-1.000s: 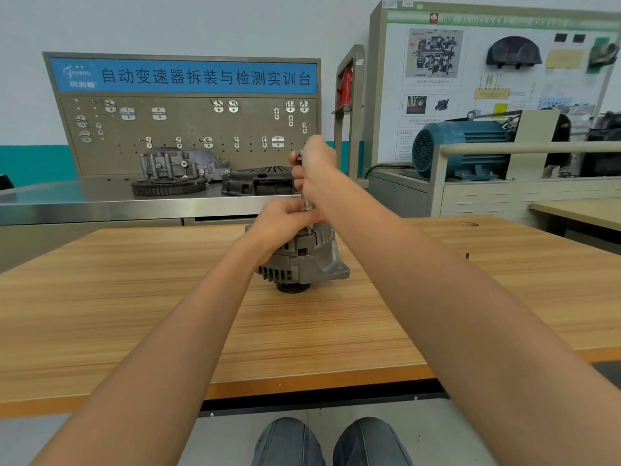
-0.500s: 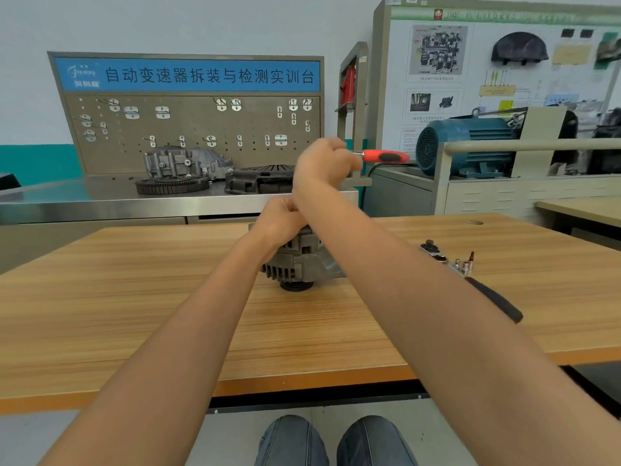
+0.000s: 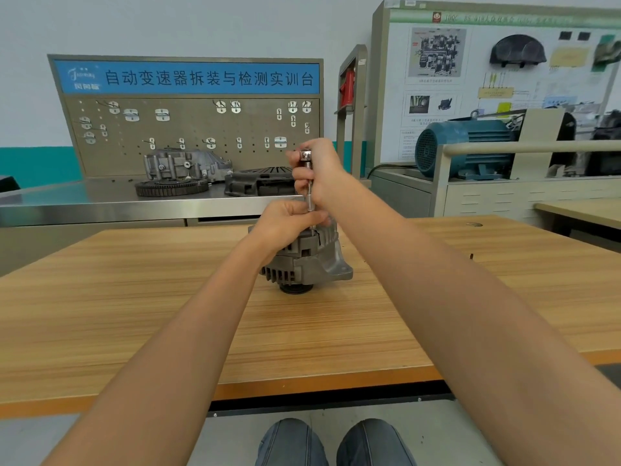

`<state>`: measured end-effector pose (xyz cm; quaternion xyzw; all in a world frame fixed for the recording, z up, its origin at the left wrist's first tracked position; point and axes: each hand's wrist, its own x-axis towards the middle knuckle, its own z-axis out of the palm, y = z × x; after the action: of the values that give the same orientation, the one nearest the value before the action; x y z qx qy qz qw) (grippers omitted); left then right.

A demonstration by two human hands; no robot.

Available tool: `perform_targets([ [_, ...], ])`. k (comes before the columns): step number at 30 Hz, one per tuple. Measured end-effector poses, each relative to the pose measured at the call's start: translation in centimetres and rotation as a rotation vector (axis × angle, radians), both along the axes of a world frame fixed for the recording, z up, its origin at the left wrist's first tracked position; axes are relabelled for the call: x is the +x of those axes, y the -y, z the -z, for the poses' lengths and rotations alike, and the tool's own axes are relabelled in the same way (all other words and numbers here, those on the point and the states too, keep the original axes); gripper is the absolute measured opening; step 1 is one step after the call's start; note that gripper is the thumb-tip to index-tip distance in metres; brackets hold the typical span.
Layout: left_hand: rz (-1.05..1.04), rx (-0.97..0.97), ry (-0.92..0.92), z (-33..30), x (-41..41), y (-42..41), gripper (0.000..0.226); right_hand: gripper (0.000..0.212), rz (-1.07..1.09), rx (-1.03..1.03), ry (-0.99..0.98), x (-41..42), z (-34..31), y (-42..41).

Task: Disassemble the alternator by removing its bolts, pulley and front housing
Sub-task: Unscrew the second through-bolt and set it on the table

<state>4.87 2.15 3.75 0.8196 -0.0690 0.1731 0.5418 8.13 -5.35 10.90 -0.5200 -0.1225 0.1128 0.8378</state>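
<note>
The grey cast-metal alternator [image 3: 304, 260] sits pulley-down on the wooden table [image 3: 134, 314]. Above it, the right hand [image 3: 319, 173] grips an upright chrome ratchet extension [image 3: 309, 186]; the left hand [image 3: 285, 223] pinches its lower end.

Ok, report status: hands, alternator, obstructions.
Right hand grips ratchet upright. Left hand steadies extension atop alternator. Housing still on. Nothing visibly obstructing.

Alternator [image 3: 304, 260] stands on table [image 3: 134, 314], metal bench [image 3: 100, 203] behind.

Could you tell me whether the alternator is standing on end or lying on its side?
On end: the alternator rests pulley-down on the table.
</note>
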Motion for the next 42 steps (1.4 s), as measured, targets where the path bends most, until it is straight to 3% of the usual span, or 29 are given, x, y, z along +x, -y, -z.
perform_targets([
  [2,-0.103,0.056,0.025,0.0,0.1,0.3,0.029,0.015,0.446,0.097,0.034,-0.8,0.5,-1.4],
  [4,-0.152,0.084,0.031,0.0,0.0,0.5,0.032,0.019,0.629,0.148,0.06,-1.0,0.7,-2.2],
  [8,-0.103,0.011,0.043,0.1,-0.3,0.5,0.029,0.029,0.461,0.028,-0.006,-0.4,-0.5,-2.0],
  [11,-0.154,0.066,0.044,0.1,0.0,0.5,0.036,0.041,0.464,-0.024,0.038,-1.0,0.2,-2.2],
  [17,-0.169,0.119,0.037,0.3,0.4,0.5,0.046,0.02,0.506,-0.065,0.12,-1.3,1.1,-1.5],
  [20,-0.062,0.041,0.065,0.5,0.0,0.4,0.04,0.03,0.457,-0.156,0.161,-0.8,1.0,-0.9],
  [24,0.009,0.048,0.021,0.2,-0.4,0.0,0.015,0.036,0.234,-0.188,0.07,-0.3,0.7,-0.2],
  [27,0.066,0.058,-0.01,0.2,-0.5,-0.5,0.015,0.045,0.019,-0.189,0.082,0.0,0.7,0.5],
  [32,0.078,0.051,-0.011,0.4,-0.4,-0.8,0.019,0.038,-0.16,-0.138,0.064,0.1,0.8,1.4],
  [35,0.086,0.036,0.005,0.5,-0.3,-0.6,0.019,0.037,-0.085,-0.018,0.008,0.1,0.9,1.5],
  [38,0.044,0.033,0.04,0.5,-0.3,-0.4,0.011,0.029,0.274,0.119,-0.022,-0.7,1.1,0.3],
  [40,-0.003,0.042,0.081,0.5,-0.1,-0.3,0.023,0.022,0.434,0.221,-0.052,-1.3,1.0,-0.5],
  [42,-0.034,0.041,0.09,0.7,0.0,-0.2,0.032,0.017,0.457,0.273,-0.088,-1.6,0.6,-0.7],
])
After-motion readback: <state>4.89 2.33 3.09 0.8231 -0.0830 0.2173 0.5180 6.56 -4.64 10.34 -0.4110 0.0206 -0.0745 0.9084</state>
